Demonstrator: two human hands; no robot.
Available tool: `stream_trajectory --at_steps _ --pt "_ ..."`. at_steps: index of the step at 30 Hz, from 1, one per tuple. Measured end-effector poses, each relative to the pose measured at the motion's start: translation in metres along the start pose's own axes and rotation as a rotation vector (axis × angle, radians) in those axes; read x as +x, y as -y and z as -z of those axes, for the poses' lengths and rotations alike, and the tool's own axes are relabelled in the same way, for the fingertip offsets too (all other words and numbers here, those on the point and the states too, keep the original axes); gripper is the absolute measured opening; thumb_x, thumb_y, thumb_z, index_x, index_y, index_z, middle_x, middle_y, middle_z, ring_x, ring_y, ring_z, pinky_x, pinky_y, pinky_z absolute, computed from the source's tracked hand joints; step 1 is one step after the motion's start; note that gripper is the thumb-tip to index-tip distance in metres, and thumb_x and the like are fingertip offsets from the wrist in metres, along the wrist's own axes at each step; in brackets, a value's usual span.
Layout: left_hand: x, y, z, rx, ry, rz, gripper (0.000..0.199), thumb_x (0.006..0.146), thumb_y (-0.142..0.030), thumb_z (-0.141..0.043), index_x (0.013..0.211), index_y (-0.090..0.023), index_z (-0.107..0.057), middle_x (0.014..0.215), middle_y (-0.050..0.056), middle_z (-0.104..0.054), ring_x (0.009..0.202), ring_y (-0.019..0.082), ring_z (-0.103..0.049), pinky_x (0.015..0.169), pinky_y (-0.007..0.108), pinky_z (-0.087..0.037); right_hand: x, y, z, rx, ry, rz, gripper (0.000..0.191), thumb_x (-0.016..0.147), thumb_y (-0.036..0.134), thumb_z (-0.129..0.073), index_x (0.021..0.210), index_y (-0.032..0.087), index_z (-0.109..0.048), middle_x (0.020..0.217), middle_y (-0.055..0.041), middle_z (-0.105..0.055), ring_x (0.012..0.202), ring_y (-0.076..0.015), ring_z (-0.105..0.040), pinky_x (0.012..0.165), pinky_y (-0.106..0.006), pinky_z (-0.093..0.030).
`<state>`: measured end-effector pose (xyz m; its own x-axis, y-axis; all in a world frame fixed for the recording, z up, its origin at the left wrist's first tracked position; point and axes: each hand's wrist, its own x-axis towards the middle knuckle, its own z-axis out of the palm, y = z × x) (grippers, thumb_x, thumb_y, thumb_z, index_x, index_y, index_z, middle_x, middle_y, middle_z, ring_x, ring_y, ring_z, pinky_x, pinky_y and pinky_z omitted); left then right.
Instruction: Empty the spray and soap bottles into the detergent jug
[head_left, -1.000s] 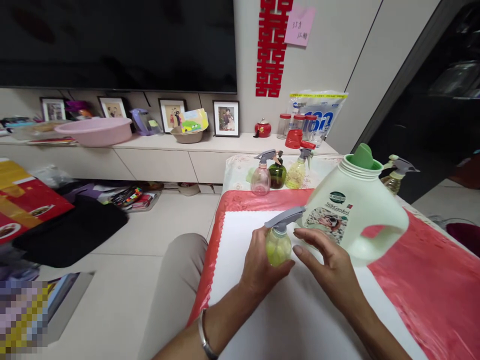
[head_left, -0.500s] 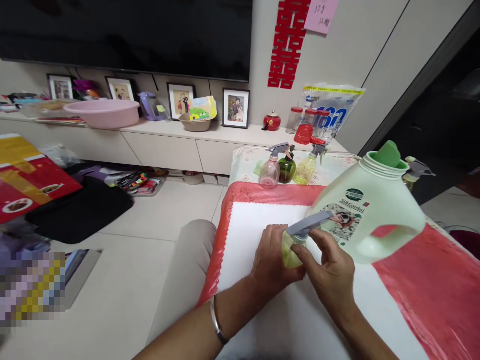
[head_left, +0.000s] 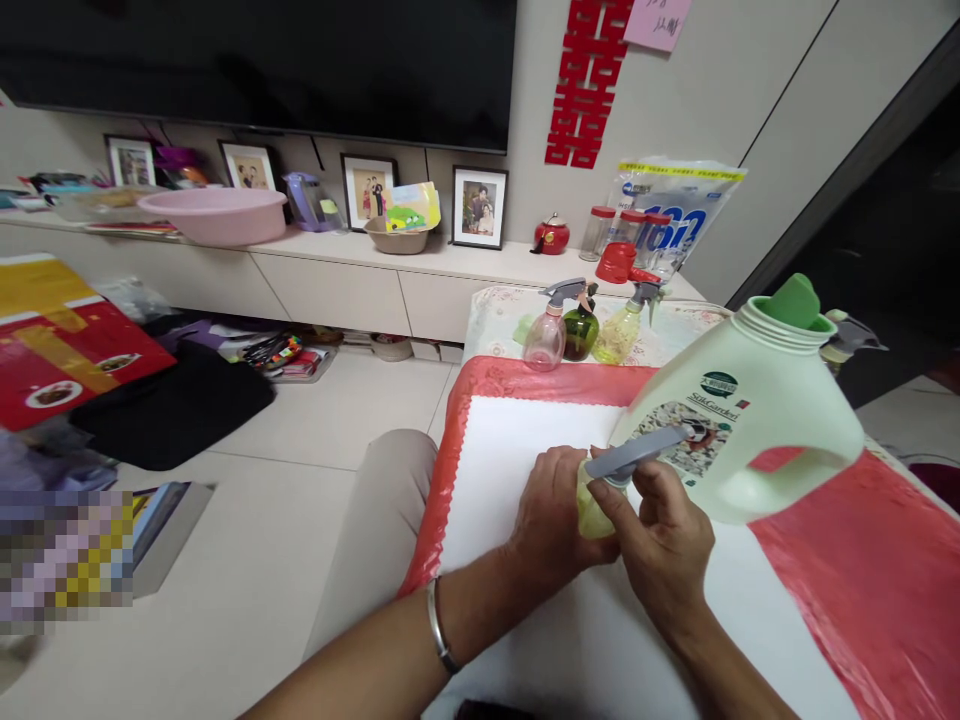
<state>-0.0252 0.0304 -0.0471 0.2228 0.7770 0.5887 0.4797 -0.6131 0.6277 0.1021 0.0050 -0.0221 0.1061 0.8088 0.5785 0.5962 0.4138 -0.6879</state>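
My left hand [head_left: 551, 515] is wrapped round a small yellow-green spray bottle [head_left: 592, 512] above the white sheet [head_left: 499, 450]. The bottle's grey spray head [head_left: 636, 452] points to the right. My right hand [head_left: 664, 530] pinches the neck just below that head, with thumb and fingers on either side. Close behind and to the right stands a large pale green jug [head_left: 750, 415] with a green cap or scoop [head_left: 793, 302] in its mouth.
At the table's far side stand a pink spray bottle [head_left: 545, 342], a dark green one [head_left: 580, 333] and a yellow one [head_left: 619, 335]. Another sprayer [head_left: 851, 335] is behind the jug. A red cover [head_left: 862, 570] lies under the sheet; a low cabinet [head_left: 322, 290] runs behind.
The view has shifted slightly. My right hand's fingers have moved up closer round the bottle's neck, and the spray head is turned a little. The bottle stays in both hands.
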Motion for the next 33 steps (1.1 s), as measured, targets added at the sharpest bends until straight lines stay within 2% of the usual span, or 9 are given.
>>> stream_trajectory --at_steps 5,7,9,13,20,23,27,33 --pt "-0.002 0.002 -0.003 0.016 -0.043 -0.019 0.045 0.074 -0.043 -0.069 0.110 -0.020 -0.054 0.096 0.009 -0.065 0.086 0.027 -0.062 0.075 0.044 -0.054 0.001 0.000 0.004 0.009 0.044 -0.016 0.031 0.099 0.046 -0.065 0.106 0.016 -0.061 0.107 -0.0014 -0.066 0.075 -0.0093 -0.062 0.057 -0.018 -0.043" --pt "-0.002 0.002 -0.003 0.005 -0.030 -0.008 0.047 0.071 -0.042 -0.071 0.109 -0.021 -0.054 0.096 0.008 -0.064 0.087 0.027 -0.062 0.076 0.044 -0.054 0.002 0.000 0.005 0.031 0.072 -0.004 0.030 0.100 0.044 -0.064 0.110 0.016 -0.061 0.111 -0.0018 -0.065 0.081 -0.0101 -0.064 0.063 -0.018 -0.046" --pt "-0.001 0.001 -0.003 -0.013 -0.030 0.003 0.050 0.071 -0.045 -0.072 0.111 -0.021 -0.053 0.096 0.008 -0.064 0.087 0.027 -0.062 0.076 0.044 -0.055 0.004 0.000 0.006 0.060 0.095 0.027 0.027 0.101 0.042 -0.063 0.113 0.018 -0.061 0.114 -0.0011 -0.065 0.094 -0.0113 -0.065 0.075 -0.017 -0.050" --pt "-0.002 0.003 -0.005 -0.028 -0.072 -0.015 0.057 0.072 -0.047 -0.073 0.117 -0.019 -0.052 0.097 0.009 -0.064 0.088 0.029 -0.062 0.078 0.046 -0.056 0.011 0.001 0.010 0.137 0.164 0.062 0.022 0.102 0.037 -0.062 0.116 0.020 -0.062 0.116 -0.0002 -0.064 0.115 -0.0125 -0.061 0.090 -0.016 -0.050" --pt "-0.008 0.013 -0.015 -0.014 -0.039 0.038 0.069 0.062 -0.039 -0.080 0.121 -0.019 -0.052 0.102 0.010 -0.062 0.092 0.031 -0.061 0.080 0.049 -0.055 0.019 -0.006 0.019 0.330 0.347 -0.051 0.030 0.101 0.042 -0.063 0.122 0.021 -0.064 0.130 -0.0034 -0.057 0.122 -0.0157 -0.058 0.102 -0.022 -0.051" --pt "-0.008 0.015 -0.015 -0.017 -0.029 0.040 0.069 0.060 -0.037 -0.081 0.120 -0.018 -0.052 0.105 0.011 -0.062 0.095 0.031 -0.060 0.083 0.050 -0.055 0.021 -0.011 0.019 0.364 0.396 -0.049 0.030 0.102 0.041 -0.062 0.125 0.022 -0.064 0.133 -0.0039 -0.054 0.126 -0.0166 -0.055 0.105 -0.024 -0.049" --pt "-0.005 0.013 -0.010 -0.030 -0.018 0.095 0.063 0.060 -0.035 -0.079 0.115 -0.021 -0.052 0.103 0.010 -0.063 0.093 0.031 -0.061 0.082 0.050 -0.056 0.021 -0.011 0.016 0.254 0.288 0.000 0.027 0.100 0.038 -0.065 0.123 0.024 -0.065 0.129 -0.0044 -0.054 0.123 -0.0162 -0.054 0.104 -0.026 -0.049" --pt "-0.005 0.012 -0.011 -0.021 0.022 0.098 0.054 0.063 -0.038 -0.076 0.110 -0.021 -0.054 0.100 0.010 -0.063 0.093 0.032 -0.061 0.081 0.051 -0.055 0.012 -0.009 0.011 0.136 0.077 -0.049 0.041 0.091 0.045 -0.074 0.118 0.017 -0.062 0.114 -0.0085 -0.060 0.106 -0.0177 -0.061 0.097 -0.032 -0.056"
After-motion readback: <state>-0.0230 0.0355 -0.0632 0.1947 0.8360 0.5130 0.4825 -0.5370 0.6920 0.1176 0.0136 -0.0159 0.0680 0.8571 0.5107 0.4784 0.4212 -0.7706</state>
